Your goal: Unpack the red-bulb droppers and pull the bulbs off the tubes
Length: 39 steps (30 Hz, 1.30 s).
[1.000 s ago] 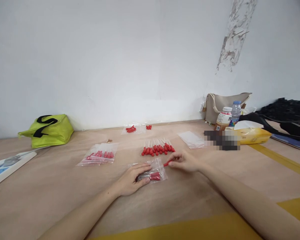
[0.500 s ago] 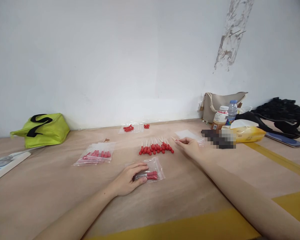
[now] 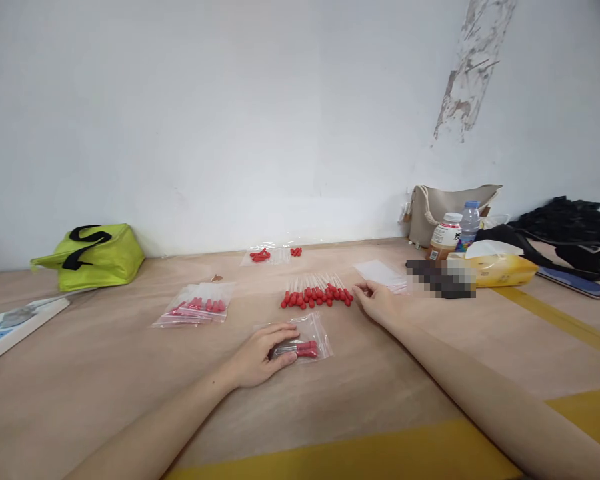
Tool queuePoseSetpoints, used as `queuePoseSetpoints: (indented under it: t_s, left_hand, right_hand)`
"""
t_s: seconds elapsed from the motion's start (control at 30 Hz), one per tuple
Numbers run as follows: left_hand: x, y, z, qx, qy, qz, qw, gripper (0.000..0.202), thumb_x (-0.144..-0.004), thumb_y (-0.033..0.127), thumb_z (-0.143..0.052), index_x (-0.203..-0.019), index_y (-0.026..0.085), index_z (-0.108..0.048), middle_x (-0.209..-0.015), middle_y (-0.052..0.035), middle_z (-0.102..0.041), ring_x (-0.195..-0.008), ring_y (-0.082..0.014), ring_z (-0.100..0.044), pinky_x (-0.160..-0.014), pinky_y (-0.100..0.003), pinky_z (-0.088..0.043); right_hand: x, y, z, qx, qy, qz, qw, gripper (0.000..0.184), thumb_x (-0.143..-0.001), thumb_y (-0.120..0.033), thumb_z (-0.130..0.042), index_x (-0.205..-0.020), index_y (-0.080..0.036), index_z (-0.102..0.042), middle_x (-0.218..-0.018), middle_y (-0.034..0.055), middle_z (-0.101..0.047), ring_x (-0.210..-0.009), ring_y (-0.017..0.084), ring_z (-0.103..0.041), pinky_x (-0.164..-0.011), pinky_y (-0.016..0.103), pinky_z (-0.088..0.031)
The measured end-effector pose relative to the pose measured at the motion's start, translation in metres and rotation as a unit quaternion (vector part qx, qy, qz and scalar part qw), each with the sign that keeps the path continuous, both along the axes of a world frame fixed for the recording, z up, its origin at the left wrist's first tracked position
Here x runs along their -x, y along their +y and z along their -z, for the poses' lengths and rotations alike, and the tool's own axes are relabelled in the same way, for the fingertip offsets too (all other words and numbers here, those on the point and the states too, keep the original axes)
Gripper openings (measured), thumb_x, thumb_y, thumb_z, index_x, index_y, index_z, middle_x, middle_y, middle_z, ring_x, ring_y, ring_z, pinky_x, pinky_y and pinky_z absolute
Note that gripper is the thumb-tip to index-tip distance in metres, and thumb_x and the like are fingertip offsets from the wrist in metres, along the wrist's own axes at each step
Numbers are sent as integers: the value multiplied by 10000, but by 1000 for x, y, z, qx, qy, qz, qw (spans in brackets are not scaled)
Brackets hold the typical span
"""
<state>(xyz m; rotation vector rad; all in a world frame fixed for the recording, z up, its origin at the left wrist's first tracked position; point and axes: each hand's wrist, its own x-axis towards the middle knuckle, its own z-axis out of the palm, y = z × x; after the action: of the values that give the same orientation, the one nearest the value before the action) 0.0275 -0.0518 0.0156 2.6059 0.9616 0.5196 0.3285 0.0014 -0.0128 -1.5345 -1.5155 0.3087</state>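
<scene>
Red-tipped sticks [image 3: 317,293] lie in a row on the worktop [image 3: 380,407], and the right hand [image 3: 377,300] has moved from beside the clear bag [image 3: 322,331] to their right end, fingertips bunched; whether it grips one isn't clear. The left hand [image 3: 260,357] stays on that bag, thumb and fingers parted, so work seems shifted to the row.

There are two hands [image 3: 257,360] [image 3: 380,305], two bottles [image 3: 446,237] [image 3: 471,219] and one lime-green bag [image 3: 120,253].
</scene>
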Motion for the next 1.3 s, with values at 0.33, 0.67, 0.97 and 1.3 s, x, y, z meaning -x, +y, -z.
queuePoseSetpoints:
  t_s: [0.33,0.67,0.97,1.3]
  left_hand:
    - [0,1,5,-18,-7,7,1000,365,-844,335,-447,-1199,259,-488,-1246,-28,-505,-1169,-191,-428,-986,-365,-337]
    - [-2,-1,5,-11,-36,-12,999,383,-827,260,-451,-1209,243,-460,-1214,-31,-525,-1103,-188,-476,-960,-355,-368]
    - [6,0,-1,2,0,37,999,487,-829,365,-473,-1289,251,-362,-1295,-43,-451,-1184,-210,-401,-997,-384,-328]
    - [10,-1,-5,12,58,65,996,528,-836,428,-450,-1327,291,-312,-1387,-43,-326,-1255,-230,-314,-1027,-419,-274]
  right_hand:
    - [46,-42,-16,-54,-126,-309,941,127,-722,-304,-605,-774,-221,-687,-686,13,-605,-718,141,-530,-713,278,-394]
    - [71,-51,-18,-47,-130,-385,913,295,-671,-360,-664,-943,-246,-647,-969,27,-600,-918,169,-516,-829,300,-371]
    - [76,-56,-14,9,-56,-349,935,164,-642,-184,-632,-797,-176,-579,-719,-17,-581,-631,100,-509,-564,206,-391]
    - [11,-32,-35,169,243,-355,887,303,-643,-349,-672,-864,-162,-580,-817,43,-667,-745,136,-620,-680,271,-482]
